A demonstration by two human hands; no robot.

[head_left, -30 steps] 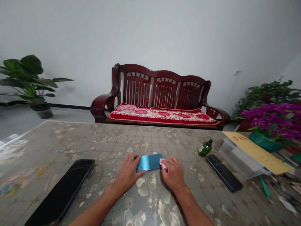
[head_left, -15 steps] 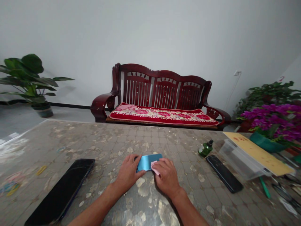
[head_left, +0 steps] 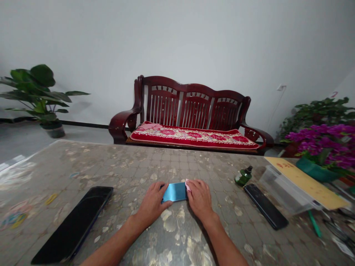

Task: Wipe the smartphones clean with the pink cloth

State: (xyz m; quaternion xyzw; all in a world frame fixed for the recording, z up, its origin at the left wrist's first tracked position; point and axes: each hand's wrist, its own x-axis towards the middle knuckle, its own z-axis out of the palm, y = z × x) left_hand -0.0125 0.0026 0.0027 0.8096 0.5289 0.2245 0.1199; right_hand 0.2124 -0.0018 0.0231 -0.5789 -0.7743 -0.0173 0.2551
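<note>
1. Both forearms come in from the near side of the table (head_left: 133,162) and slant toward each other, the hands low over the surface with backs up.
2. The left hand (head_left: 154,197) is clamped on the left end of the blue phone (head_left: 177,192): thumb along its near long edge, fingers at its far one.
3. The right hand (head_left: 199,197) has its fingers bent together on a pink cloth (head_left: 188,184), which it presses at the phone's right end; the cloth is mostly hidden under the fingers.
4. The table's far edge runs well beyond both hands, with patterned cover in between; its far left corner is well off to the left. The near edge is out of view.
5. Toward the left edge, a tablet (head_left: 74,223) lies slantwise, well apart from the left hand, with rubber bands (head_left: 51,198) beyond it.
6. Toward the right, well apart from the right hand, a green bottle (head_left: 244,176) stands near the far end of a black phone (head_left: 266,207); a clear box (head_left: 283,192) is just past them, partly under a yellow board (head_left: 307,181).
7. The blue phone lies between the two hands, long side roughly parallel to the far edge, touched at both ends.
</note>
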